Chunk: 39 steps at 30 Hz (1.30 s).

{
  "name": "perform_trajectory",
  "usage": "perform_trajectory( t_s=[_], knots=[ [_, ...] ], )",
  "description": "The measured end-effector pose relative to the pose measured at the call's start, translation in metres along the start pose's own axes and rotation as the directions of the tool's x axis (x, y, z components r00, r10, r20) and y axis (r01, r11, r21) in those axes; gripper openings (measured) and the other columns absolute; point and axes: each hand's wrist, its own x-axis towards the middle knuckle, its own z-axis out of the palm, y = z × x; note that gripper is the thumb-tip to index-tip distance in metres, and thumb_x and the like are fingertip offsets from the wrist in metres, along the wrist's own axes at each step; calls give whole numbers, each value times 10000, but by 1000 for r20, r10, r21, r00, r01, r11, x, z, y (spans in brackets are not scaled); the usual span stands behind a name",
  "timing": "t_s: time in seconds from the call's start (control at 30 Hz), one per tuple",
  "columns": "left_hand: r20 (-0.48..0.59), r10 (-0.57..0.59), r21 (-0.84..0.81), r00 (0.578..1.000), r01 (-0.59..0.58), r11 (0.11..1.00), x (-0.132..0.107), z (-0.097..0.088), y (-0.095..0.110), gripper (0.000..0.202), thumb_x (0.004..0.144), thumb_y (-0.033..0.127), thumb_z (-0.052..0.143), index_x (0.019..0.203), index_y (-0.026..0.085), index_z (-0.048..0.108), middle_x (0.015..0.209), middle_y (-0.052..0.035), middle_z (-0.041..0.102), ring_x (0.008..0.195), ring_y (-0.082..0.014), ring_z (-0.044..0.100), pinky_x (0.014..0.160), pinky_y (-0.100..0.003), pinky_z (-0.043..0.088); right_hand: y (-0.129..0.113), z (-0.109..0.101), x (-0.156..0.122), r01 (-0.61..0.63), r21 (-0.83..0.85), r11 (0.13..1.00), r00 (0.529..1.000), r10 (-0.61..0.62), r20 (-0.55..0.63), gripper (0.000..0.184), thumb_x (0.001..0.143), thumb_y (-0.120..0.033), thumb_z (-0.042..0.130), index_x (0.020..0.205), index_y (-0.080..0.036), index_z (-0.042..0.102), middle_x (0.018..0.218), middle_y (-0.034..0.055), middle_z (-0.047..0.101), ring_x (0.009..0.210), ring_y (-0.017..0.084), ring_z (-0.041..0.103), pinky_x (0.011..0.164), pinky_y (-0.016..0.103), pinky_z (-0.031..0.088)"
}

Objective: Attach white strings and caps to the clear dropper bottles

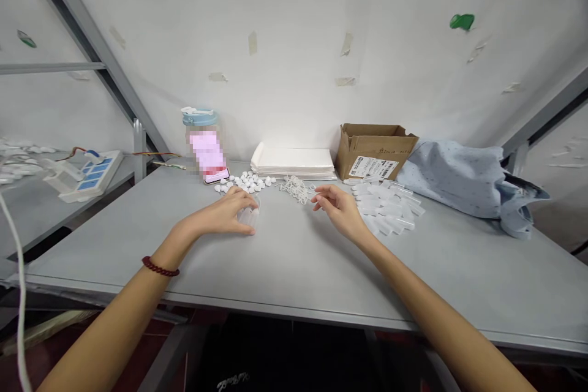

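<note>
My left hand (pixel 229 212) rests on the grey table, thumb and fingers curved round a few clear plastic pieces (pixel 248 217). They look like short flat tubes, partly hidden by the fingers. Beyond that hand lies a scatter of small white plastic pieces (pixel 248 181). My right hand (pixel 339 208) has its thumb and fingertips drawn together at the edge of a small heap of white cord loops (pixel 296 188). A thin white loop (pixel 312 188) shows at its fingertips. Right of this hand many clear flat plastic pieces (pixel 386 205) are spread in a pile.
A stack of white sheets or envelopes (pixel 294 162) lies against the wall. Beside it stand an open cardboard box (pixel 367 153) and light blue cloth (pixel 454 177). A phone (pixel 209 156) leans on a blue-lidded container (pixel 199 117). A white device (pixel 87 176) sits on the left table.
</note>
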Motion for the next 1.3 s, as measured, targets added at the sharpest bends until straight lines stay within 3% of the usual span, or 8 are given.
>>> perform_trajectory(
  t_s=[0.5, 0.87, 1.07, 1.3],
  knots=[
    [-22, 24, 7, 999, -24, 1000, 3, 5, -1, 636, 670, 569, 659, 1166, 181, 572, 1176, -93, 552, 1178, -298, 384, 972, -385, 366, 2, 0, 1, -7, 11, 1000, 1000, 7, -9, 180, 822, -244, 475, 968, -165, 545, 838, 51, 677, 695, 153, 653, 656, 290, 470],
    [-39, 112, 30, 993, -111, 993, 11, 15, 17, 648, 721, 623, 597, 1204, 193, 555, 1165, -87, 557, 1175, -286, 383, 969, -375, 369, 2, 0, 0, 1, 3, 1000, 1000, -1, 0, 169, 822, -251, 475, 956, -174, 543, 834, 50, 678, 694, 159, 654, 661, 300, 473],
    [-28, 138, 81, 990, -135, 988, 15, 16, 22, 637, 727, 572, 613, 1205, 155, 565, 1187, -109, 532, 1171, -289, 372, 984, -372, 361, 1, 0, 0, -4, 0, 1000, 1000, 4, -1, 181, 819, -256, 474, 965, -173, 543, 840, 55, 678, 700, 161, 651, 638, 292, 465],
    [57, 87, 111, 995, -93, 989, 16, 7, 23, 650, 680, 489, 656, 1254, 204, 545, 1163, -99, 524, 1151, -303, 373, 965, -395, 364, 0, 0, -1, -1, 7, 1000, 1000, 1, -2, 191, 814, -263, 480, 966, -169, 546, 835, 53, 678, 699, 161, 651, 643, 294, 467]
  ],
)
